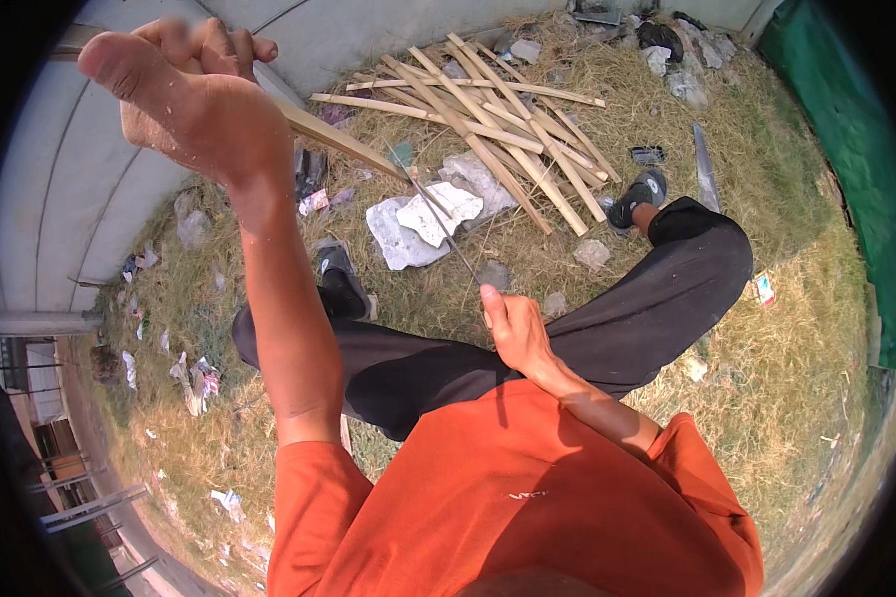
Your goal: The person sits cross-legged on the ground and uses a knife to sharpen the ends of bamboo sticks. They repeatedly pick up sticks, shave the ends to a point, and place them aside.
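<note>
One person is sitting on dry grass (786, 328), and two hands are showing. The left hand (184, 95) is raised high, arm stretched up, fingers wrapped around one bamboo strip (343, 139) that is slanting down to the right. The right hand (513, 328) is staying low near the knee, fist closed on a knife (448, 224) whose thin blade is reaching up to meet the strip's lower end. Beyond the legs a pile of split strips (498, 119) is lying crisscrossed, a dozen or more, too overlapped to count exactly. Two dark shoes are showing, one (340, 284) by the left leg and one (639, 197) near the pile. Several pale stones (418, 224) are lying between them. One saw blade (707, 169) is resting on the grass at right.
</note>
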Demonstrator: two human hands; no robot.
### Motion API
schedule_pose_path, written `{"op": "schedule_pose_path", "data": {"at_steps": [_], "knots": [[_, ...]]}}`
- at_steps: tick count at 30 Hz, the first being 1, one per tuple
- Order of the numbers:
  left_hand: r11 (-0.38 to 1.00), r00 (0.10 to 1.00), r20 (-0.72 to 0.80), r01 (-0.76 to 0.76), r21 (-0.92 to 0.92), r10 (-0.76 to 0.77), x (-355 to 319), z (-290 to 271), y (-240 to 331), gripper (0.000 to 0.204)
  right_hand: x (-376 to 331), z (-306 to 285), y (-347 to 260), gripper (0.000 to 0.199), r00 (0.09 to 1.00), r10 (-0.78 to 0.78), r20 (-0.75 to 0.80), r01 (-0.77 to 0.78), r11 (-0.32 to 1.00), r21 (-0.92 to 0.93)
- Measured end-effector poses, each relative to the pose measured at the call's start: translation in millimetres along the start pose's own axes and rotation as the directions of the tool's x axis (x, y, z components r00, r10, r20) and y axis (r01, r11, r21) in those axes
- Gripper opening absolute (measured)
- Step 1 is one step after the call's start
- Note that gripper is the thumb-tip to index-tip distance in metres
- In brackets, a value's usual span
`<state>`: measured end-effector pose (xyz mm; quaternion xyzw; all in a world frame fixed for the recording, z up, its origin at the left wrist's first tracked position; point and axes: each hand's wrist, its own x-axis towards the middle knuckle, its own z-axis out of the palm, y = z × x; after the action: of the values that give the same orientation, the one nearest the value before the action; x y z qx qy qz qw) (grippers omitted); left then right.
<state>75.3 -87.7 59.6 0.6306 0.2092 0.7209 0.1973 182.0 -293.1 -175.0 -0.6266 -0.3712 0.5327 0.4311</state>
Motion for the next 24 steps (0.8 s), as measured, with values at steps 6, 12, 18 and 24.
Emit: {"op": "schedule_pose_path", "data": {"at_steps": [6,12,18,24], "knots": [[0.998,0.997,-0.075,-0.009,-0.069,0.004,-8.6,-6.1,-19.6,0.067,-20.8,-23.0,-68.2,0.061,0.999,-0.041,-0.024,0.045,0.975,0.216],[0.997,0.997,-0.073,0.008,-0.082,-0.014,-4.8,-2.5,-16.7,0.068,-58.2,-28.1,-111.0,0.049,0.871,-0.472,-0.135,0.491,0.834,0.251],[0.999,0.997,-0.06,0.05,-0.005,-0.051,5.4,-4.1,-2.6,0.071,-43.0,-21.4,-76.9,0.053,0.988,-0.152,-0.031,0.156,0.97,0.185],[0.999,0.998,-0.065,0.026,0.022,-0.025,5.4,-2.4,-4.5,0.073,-22.8,-17.8,-41.1,0.055,0.992,0.117,0.049,-0.117,0.993,-0.007]]}}
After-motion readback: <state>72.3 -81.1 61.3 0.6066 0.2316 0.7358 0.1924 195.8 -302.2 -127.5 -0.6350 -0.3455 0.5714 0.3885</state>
